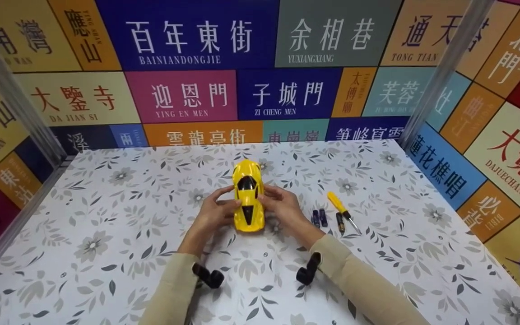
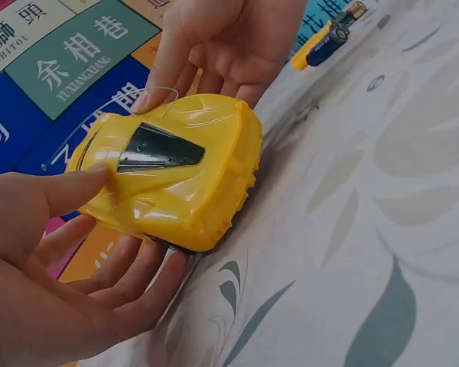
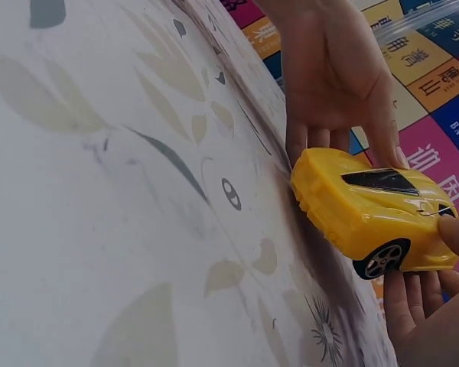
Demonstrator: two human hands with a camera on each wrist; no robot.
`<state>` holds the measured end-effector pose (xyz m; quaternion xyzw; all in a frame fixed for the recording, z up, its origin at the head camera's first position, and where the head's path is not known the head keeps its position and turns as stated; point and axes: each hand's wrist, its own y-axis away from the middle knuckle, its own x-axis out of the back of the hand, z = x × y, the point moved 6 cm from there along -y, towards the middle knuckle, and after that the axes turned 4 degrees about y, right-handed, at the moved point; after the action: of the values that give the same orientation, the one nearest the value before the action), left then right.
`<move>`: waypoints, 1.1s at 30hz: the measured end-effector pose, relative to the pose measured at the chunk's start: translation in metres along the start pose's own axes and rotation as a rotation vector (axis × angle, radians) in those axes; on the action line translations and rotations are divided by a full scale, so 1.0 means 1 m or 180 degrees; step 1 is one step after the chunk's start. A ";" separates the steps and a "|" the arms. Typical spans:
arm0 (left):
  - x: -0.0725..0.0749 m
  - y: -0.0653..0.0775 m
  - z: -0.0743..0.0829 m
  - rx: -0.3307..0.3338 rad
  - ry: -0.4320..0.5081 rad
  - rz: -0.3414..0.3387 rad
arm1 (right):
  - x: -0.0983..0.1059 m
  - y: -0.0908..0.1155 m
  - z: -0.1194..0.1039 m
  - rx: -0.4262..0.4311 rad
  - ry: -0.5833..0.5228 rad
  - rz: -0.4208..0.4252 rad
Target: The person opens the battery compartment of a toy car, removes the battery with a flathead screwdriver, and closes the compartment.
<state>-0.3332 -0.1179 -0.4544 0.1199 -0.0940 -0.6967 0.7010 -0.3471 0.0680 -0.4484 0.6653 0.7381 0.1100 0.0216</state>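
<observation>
A yellow toy car (image 1: 249, 198) with black windows is between my two hands, its roof facing up. My left hand (image 1: 215, 212) grips its left side, with the thumb on top and the fingers curled under the edge, as the left wrist view shows. On the opposite side my right hand (image 1: 285, 207) holds it, thumb on the body and fingers at the lower edge. A black wheel (image 3: 384, 260) shows near the right fingers in the right wrist view. Whether the car touches the tabletop is hard to tell.
Right of the hands lie two dark blue batteries (image 1: 319, 217), a black battery (image 1: 340, 222) and a screwdriver (image 1: 339, 204) with a yellow handle. The table (image 1: 106, 275) has a floral cover. Colourful sign panels (image 1: 188, 34) stand along the back and sides.
</observation>
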 end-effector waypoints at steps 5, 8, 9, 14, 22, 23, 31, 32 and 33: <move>0.003 -0.002 -0.001 0.0077 -0.0147 0.0118 | -0.001 -0.008 -0.001 -0.0164 0.0080 0.0022; 0.005 -0.001 -0.002 0.0107 -0.0203 0.0185 | -0.003 -0.010 0.001 -0.0212 0.0066 0.0005; 0.005 -0.001 -0.002 0.0089 -0.0223 0.0191 | -0.005 -0.011 0.001 -0.0209 0.0064 -0.0016; 0.007 0.001 -0.002 0.0008 -0.0380 0.0234 | -0.009 -0.011 0.003 -0.0177 0.0120 -0.0081; 0.008 0.003 -0.004 0.0223 -0.0725 0.0395 | -0.009 -0.011 0.008 -0.0398 0.0288 -0.0061; 0.007 0.004 -0.004 0.0222 -0.0747 0.0399 | -0.009 -0.011 0.009 -0.0418 0.0320 -0.0064; 0.006 0.008 -0.003 0.0272 -0.0848 0.0467 | -0.010 -0.011 0.010 -0.0333 0.0517 -0.0031; 0.006 0.008 -0.004 0.0302 -0.0844 0.0468 | -0.010 -0.010 0.010 -0.0342 0.0531 -0.0037; 0.006 0.010 -0.003 0.0341 -0.0857 0.0480 | -0.010 -0.010 0.010 -0.0374 0.0518 -0.0066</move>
<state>-0.3228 -0.1242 -0.4551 0.0552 -0.2329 -0.6459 0.7249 -0.3538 0.0581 -0.4616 0.6441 0.7365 0.2066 0.0016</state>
